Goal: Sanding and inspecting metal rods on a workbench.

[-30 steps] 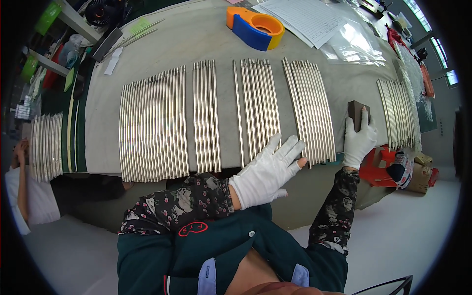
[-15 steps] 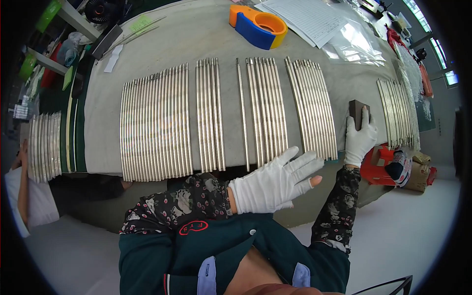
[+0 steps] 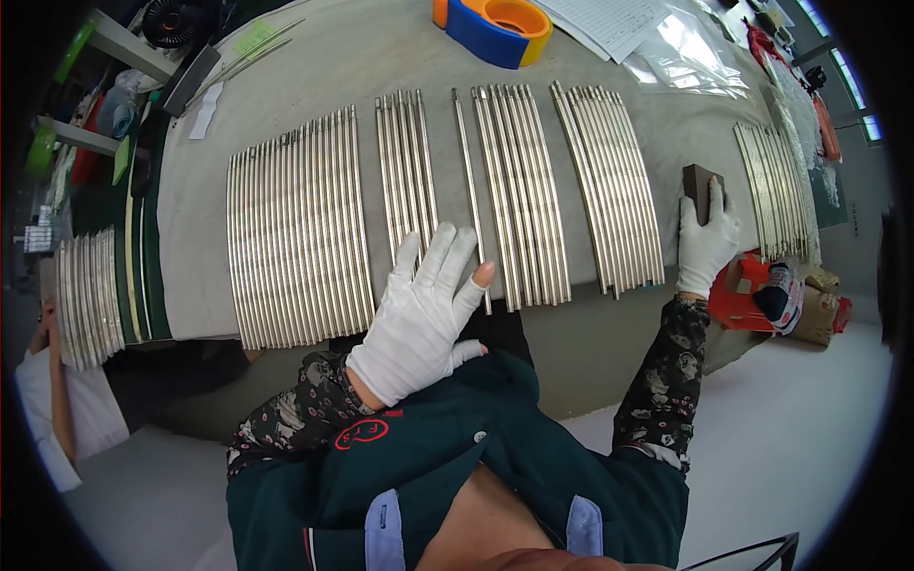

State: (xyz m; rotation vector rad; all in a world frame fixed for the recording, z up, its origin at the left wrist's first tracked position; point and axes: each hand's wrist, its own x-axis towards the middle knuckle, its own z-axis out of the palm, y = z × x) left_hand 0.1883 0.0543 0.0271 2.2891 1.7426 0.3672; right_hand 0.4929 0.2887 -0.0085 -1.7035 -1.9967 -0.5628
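Observation:
Slim silvery metal rods lie side by side on the grey-covered table in several groups. My left hand [image 3: 422, 319], in a white glove with bare thumb tip, is spread flat over the near ends of a narrow rod group [image 3: 402, 162]. Just right of its fingers lies a single rod [image 3: 466, 167]. A wider group [image 3: 297, 228] is to its left, and two more groups, one [image 3: 521, 195] beside the other [image 3: 614, 190], are to its right. My gloved right hand [image 3: 707, 243] grips a dark brown block [image 3: 703, 188] resting on the table.
Another rod bundle [image 3: 773, 190] lies at the far right. At the back are an orange and blue tape dispenser [image 3: 490, 33], papers [image 3: 595, 24] and clear plastic bags [image 3: 690, 57]. A red box [image 3: 741, 295] stands below the right edge. Another person's arm [image 3: 59, 390] shows at far left.
My left hand has moved left, from below the right-hand groups to the narrow group's near ends. The right hand keeps the block. The whole view has shifted slightly.

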